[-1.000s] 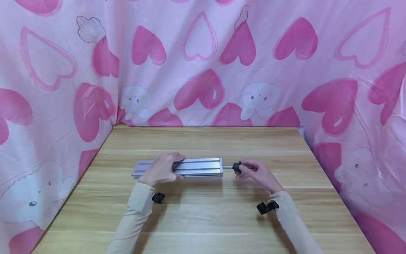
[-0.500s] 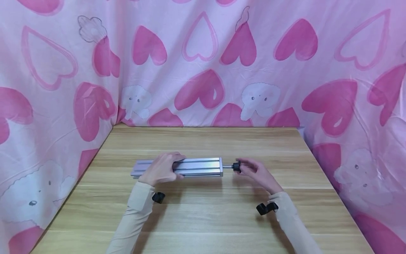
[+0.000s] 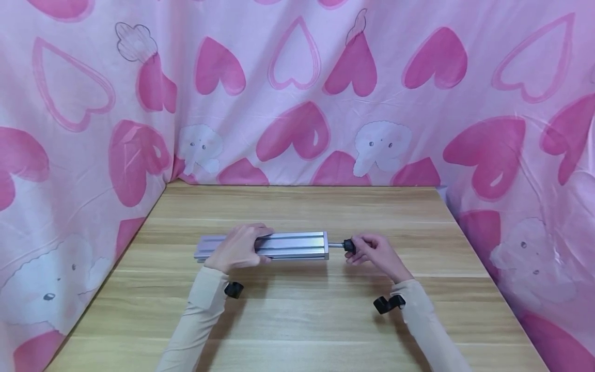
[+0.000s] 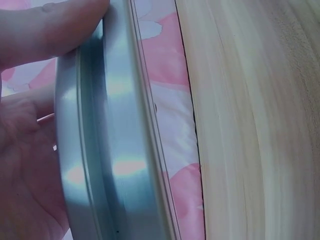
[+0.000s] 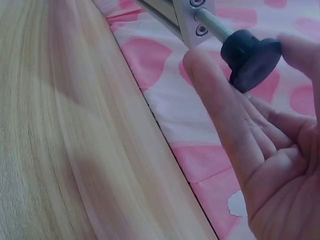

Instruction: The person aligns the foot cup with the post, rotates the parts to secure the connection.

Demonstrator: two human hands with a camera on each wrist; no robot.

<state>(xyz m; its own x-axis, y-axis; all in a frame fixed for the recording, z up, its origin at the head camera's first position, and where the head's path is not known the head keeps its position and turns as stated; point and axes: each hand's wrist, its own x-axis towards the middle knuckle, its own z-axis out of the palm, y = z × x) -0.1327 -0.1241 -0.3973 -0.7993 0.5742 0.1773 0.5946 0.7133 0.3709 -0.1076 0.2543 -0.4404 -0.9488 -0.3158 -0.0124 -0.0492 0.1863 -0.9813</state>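
Observation:
My left hand [image 3: 237, 250] grips a silver slotted aluminium profile [image 3: 295, 245] from above, its thumb on the near side, holding it level over the table. In the left wrist view the profile's grooved face [image 4: 117, 135] runs past the thumb and palm. A thin threaded rod [image 3: 335, 245] sticks out of the plate at the profile's right end. On the rod's tip is a black round knob [image 3: 349, 246]. My right hand [image 3: 378, 256] pinches this knob between thumb and fingers. In the right wrist view the knob's wide disc [image 5: 260, 65] sits between them.
The wooden table [image 3: 297, 320] spreads under both arms. Pink heart-patterned cloth [image 3: 297, 129] hangs at the back and on both sides. A black clip-like piece [image 3: 234, 290] is at the left wrist, and a similar black piece [image 3: 389, 304] at the right.
The right hand's fingers loosened and spread around the knob half a second ago, and now close on it again. Profile and left hand stay almost in place.

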